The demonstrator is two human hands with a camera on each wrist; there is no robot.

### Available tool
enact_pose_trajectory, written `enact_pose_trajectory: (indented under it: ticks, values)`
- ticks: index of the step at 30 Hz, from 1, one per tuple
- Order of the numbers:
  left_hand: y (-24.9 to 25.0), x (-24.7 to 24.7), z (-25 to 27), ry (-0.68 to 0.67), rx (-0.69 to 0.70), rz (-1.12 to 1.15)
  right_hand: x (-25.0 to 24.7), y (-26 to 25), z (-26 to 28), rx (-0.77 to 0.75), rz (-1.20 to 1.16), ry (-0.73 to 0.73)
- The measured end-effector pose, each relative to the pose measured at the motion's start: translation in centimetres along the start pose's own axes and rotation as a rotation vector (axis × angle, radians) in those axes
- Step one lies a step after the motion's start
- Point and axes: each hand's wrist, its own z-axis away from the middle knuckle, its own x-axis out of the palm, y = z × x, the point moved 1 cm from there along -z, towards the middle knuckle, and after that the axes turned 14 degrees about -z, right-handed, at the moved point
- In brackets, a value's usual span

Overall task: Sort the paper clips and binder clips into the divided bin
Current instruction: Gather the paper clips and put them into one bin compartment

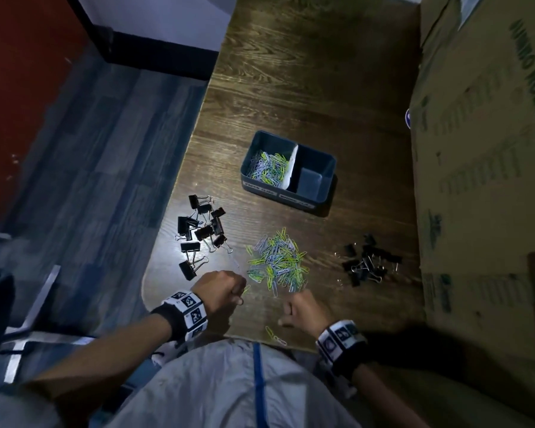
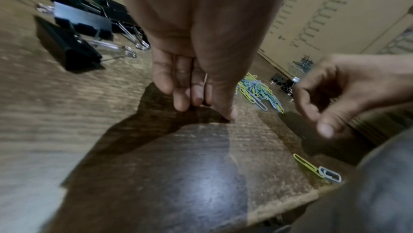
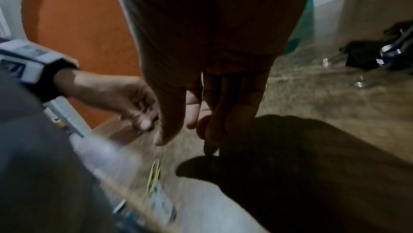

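Observation:
The dark divided bin (image 1: 318,196) stands mid-table; its left compartment holds several paper clips (image 1: 267,166) and its right one is bare. A loose pile of green and pale paper clips (image 1: 278,261) (image 2: 257,91) lies in front of it. Large black binder clips (image 1: 201,233) (image 2: 73,30) lie to the left, small ones (image 1: 368,264) to the right. My left hand (image 1: 229,290) (image 2: 201,106) is just left of the pile, with its fingertips and thumb down on the wood and no clip seen between them. My right hand (image 1: 297,310) (image 2: 324,113) hovers near the front edge, loosely curled and empty.
Two stray paper clips (image 1: 273,333) (image 2: 317,171) lie at the table's front edge by my shirt. A big cardboard box (image 1: 482,149) walls off the right side. The table (image 1: 306,72) ends at the left, just beyond the large binder clips.

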Motion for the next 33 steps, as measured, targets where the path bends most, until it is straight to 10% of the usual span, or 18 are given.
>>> enact_pose_trajectory:
  ticks: [6, 20, 33]
  values:
    - [1.1, 0.3, -1.5, -0.021, -0.034, 0.004, 2.5, -2.1, 1.4, -0.108, 0.123, -0.131]
    - [0.6, 0.0, -0.9, 0.285, -0.201, 0.013, -3.4, -1.5, 0.1, -0.109, -0.076, 0.468]
    - [4.6, -1.0, -5.6, 0.099, -0.218, 0.009, -3.4, -2.7, -2.1, -0.06, -0.014, 0.495]
